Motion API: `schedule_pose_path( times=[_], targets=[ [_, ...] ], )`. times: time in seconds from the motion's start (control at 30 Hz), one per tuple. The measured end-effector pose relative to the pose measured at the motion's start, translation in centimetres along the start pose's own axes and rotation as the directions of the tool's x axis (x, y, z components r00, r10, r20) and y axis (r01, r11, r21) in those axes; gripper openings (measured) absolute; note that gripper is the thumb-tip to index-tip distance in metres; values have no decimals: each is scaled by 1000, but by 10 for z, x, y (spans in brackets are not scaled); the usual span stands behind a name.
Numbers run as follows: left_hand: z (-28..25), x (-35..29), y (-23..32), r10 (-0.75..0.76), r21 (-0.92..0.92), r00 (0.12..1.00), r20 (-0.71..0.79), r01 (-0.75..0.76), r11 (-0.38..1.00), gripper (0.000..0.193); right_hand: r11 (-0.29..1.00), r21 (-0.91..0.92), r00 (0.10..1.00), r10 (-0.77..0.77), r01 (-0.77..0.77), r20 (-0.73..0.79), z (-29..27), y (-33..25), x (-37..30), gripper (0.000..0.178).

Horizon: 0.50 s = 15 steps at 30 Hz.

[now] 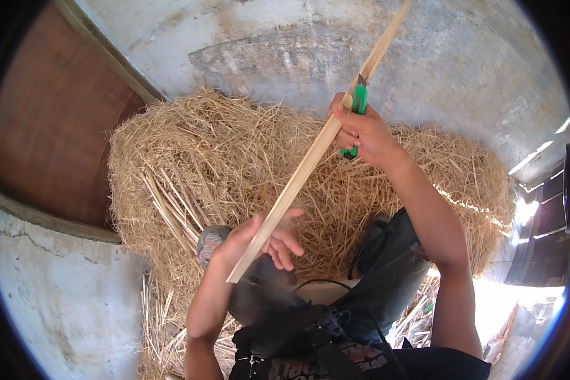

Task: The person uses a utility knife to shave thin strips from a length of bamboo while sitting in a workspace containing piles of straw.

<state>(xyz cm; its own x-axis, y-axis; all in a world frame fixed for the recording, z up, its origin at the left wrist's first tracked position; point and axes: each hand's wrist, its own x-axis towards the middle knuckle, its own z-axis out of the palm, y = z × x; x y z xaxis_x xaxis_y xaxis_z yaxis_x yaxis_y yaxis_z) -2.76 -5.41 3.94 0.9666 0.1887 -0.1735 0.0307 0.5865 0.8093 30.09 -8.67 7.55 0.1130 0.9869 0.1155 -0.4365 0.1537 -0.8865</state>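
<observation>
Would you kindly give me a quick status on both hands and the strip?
Right hand gripping green knife and wooden strip. Left hand open at strip's lower end, contact unclear. Strip slanting; straw pile behind, nothing visibly blocking.

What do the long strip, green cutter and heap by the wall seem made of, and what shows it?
Long strip: seemingly bare wood or bamboo, by its pale tan colour and straight edges.
Green cutter: handle probably smooth plastic, judging by its even, bright colour; the dark tip may be metal.
Heap: apparently dry straw, unfinished, from its tangled yellowish stalks.
</observation>
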Motion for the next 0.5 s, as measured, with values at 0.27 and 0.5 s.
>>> schedule_pose_path(
  times=[0.27, 0.5],
  targets=[
    [15, -6, -15, 11, 212, 983, -185, 29, 977, 68, 987, -159, 976, -41, 7, -212, -6, -16, 0, 26],
    [12, 14, -16, 324, 466, 863, -387, -120, 877, 54, 610, -789, 979, -111, -70, -172, 20, -5, -2, 35]
  ],
)
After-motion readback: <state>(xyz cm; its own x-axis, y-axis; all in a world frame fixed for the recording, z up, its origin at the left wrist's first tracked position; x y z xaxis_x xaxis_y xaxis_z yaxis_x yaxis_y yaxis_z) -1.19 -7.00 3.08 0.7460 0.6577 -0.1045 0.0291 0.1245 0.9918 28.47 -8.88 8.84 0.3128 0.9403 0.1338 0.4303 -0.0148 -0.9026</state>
